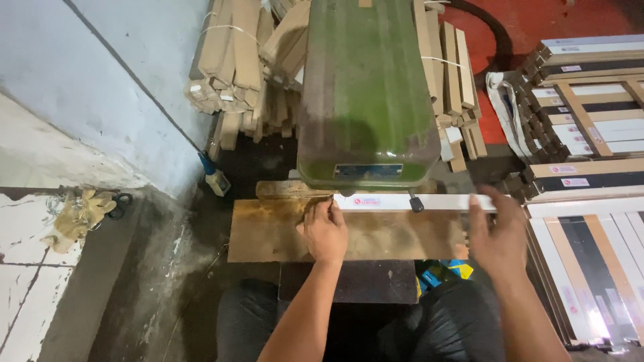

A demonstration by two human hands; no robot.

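One white strip [409, 201] on wooden table [268, 234], under green machine [365, 94]. Left hand [324, 231], fingers curled, pressing its left end; right hand [498, 234], fingers loosely spread, touching right end. Two hands, one strip.

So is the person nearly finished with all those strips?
Hard to say. One white strip lies on the worn wooden table under the green machine; the left hand and right hand steady it. Stacks of flat strips lie at the right and bundles behind; which are done, I cannot tell.
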